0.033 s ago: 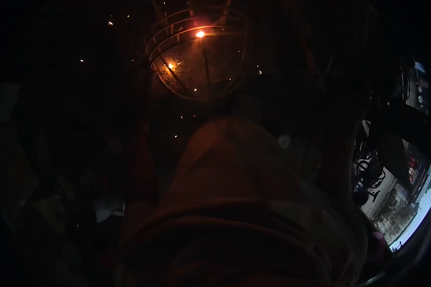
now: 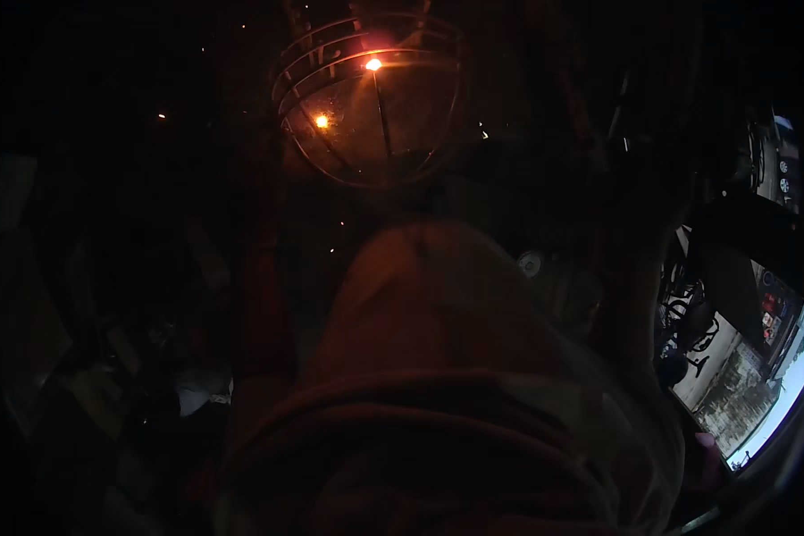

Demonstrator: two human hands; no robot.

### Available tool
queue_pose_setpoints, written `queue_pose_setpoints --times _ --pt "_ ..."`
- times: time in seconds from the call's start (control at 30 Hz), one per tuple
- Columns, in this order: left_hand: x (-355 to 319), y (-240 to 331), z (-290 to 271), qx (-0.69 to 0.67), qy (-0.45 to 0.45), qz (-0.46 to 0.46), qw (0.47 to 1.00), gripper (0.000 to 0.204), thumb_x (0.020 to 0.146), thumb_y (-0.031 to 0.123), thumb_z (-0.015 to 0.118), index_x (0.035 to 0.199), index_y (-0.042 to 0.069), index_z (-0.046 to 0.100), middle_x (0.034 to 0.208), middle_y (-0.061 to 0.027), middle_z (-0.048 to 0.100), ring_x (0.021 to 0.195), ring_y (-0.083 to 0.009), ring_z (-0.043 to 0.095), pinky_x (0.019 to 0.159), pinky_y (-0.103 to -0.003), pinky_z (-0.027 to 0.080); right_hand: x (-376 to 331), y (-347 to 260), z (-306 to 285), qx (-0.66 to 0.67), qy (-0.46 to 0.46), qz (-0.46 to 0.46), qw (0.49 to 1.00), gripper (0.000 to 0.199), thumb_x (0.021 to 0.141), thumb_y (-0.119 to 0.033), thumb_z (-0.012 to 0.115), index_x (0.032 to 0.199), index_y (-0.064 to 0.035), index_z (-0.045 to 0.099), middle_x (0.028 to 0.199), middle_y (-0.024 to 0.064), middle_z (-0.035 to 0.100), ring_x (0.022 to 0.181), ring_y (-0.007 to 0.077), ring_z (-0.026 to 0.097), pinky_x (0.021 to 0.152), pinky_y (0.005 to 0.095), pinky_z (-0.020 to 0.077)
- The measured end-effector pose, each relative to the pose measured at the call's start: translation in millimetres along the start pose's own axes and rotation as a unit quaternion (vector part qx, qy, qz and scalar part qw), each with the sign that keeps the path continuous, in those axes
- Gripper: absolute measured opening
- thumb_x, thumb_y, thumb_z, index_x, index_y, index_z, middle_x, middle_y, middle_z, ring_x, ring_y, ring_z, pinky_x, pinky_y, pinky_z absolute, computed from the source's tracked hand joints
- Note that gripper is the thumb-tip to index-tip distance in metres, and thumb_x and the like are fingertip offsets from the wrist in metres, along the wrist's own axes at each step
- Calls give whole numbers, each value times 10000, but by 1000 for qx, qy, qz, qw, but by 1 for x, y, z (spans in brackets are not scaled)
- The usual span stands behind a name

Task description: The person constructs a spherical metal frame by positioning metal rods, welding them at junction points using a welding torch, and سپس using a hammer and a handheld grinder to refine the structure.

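A round cage of curved metal wires (image 2: 384, 112) stands at the top middle, its upper part fading into darkness. At its upper bars a bright orange glowing point (image 2: 373, 64) burns. A second, smaller glowing spot (image 2: 322, 121) shows within the cage's left part. Dim reddish shapes, seemingly my left arm (image 2: 261, 304) and my right arm (image 2: 630, 295), run up either side toward the cage. Both hands are lost in the dark, so what they hold or touch cannot be made out. My clothed knee (image 2: 429, 268) rises below the cage.
Tiny sparks (image 2: 161, 115) are scattered around the cage. A pale round object (image 2: 529, 263) lies right of my knee. Pale crumpled material (image 2: 201, 393) and dim flat pieces lie left. At the far right, a daylit opening shows a bicycle (image 2: 692, 326) outside.
Several sparks have shifted or vanished. The speckled patch around the smaller glowing spot has faded, and surrounding surfaces look slightly brighter. The cage and my knee stay where they were.
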State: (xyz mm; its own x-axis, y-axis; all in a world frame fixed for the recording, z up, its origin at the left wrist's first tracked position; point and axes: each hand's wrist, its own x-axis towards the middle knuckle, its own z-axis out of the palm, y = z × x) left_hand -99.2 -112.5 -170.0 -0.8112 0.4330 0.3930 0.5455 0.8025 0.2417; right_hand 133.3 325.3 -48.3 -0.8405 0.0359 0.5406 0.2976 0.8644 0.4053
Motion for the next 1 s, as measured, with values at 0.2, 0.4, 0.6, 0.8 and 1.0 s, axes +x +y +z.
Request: queue_pose_setpoints --times 0.2,0.4,0.6,0.8,1.0 --pt "6 -3 -9 -57 2 5 998 221 1019 293 612 1046 111 735 883 -67 720 766 -251 688 687 -362 538 -6 40 -35 70 -2 238 969 370 1055 -292 530 1351 -73 567 1322 179 625 1065 293 692 876 385 589" --pt "24 22 -29 -164 -94 -48 981 252 1052 237 550 1102 49 710 942 -74 736 818 -224 690 733 -316 527 -48 90 -35 207 76 418 881 336 994 -240 594 1298 -96 610 1161 158 684 977 307 705 843 396 564" --pt "19 28 -37 -155 -93 -7 984 243 1067 209 535 1138 24 677 921 -108 703 820 -182 650 721 -309 503 -79 152 5 127 161 496 844 305 947 -213 618 1215 -75 664 1052 166 700 947 335 684 918 408 506" --pt "17 -30 -8 -360 -213 -101 903 300 1082 285 502 929 35 567 745 -51 519 635 -146 451 644 -309 440 -61 158 26 206 273 631 696 421 902 -274 669 1214 8 647 1093 195 710 1005 354 686 906 426 517" --pt "24 15 -36 -108 -133 -73 982 464 1032 442 546 1176 26 689 956 -172 702 849 -263 658 791 -385 507 -49 155 67 74 145 670 724 433 916 -353 549 1052 31 698 951 249 721 932 386 702 796 452 517"
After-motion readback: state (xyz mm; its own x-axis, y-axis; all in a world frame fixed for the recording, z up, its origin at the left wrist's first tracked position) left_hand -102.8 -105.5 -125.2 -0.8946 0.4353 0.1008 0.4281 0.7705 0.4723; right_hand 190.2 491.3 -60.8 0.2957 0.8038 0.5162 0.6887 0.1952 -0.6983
